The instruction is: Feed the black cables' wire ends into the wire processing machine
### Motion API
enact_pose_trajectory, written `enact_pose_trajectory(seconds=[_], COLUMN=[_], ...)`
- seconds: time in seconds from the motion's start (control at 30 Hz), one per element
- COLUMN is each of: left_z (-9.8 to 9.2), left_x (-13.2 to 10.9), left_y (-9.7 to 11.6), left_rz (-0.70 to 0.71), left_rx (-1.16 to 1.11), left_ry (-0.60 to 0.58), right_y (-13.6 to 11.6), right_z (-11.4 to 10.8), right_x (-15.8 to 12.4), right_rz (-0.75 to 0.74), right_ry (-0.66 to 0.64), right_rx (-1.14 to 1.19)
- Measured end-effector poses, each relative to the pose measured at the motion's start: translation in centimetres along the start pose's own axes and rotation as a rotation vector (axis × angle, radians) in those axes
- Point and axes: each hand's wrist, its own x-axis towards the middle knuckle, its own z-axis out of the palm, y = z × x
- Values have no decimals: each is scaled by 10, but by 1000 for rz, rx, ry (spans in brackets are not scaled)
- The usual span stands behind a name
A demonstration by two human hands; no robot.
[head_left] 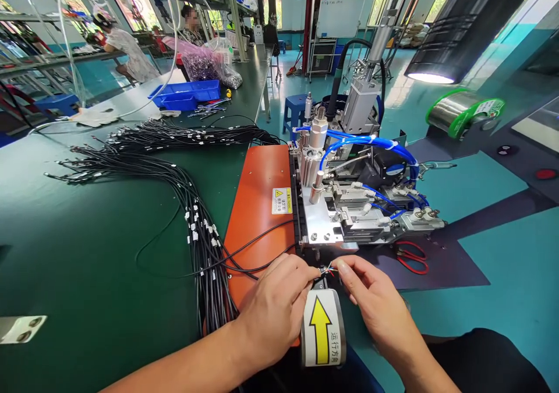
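Note:
My left hand is closed in a pinch on a black cable, close to its stripped end. Several thin coloured wires, white, red and blue among them, fan out from that end. The thumb and forefinger of my right hand pinch the tips of these wires. Both hands are just in front of a metal machine with air cylinders and blue tubes. Below the wires is a rounded cover with a yellow arrow. A bundle of black cables lies to the left, some of it hidden by my left arm.
An orange plate lies left of the machine on the green table. Red-handled scissors and a solder spool are at the right. A black lamp hangs overhead. Blue bins stand farther back; two people sit beyond.

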Motion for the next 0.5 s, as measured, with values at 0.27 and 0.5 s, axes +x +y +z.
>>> enact_pose_trajectory(seconds=[0.27, 0.5], left_z=[0, -1], left_x=[1, 1], left_y=[1, 2], left_rz=[71, 56], left_rx=[20, -20], left_ry=[8, 10], right_y=[-12, -16], right_z=[5, -4], right_x=[0, -9], right_rz=[-199, -298], right_ry=[21, 117], right_rx=[-253, -292])
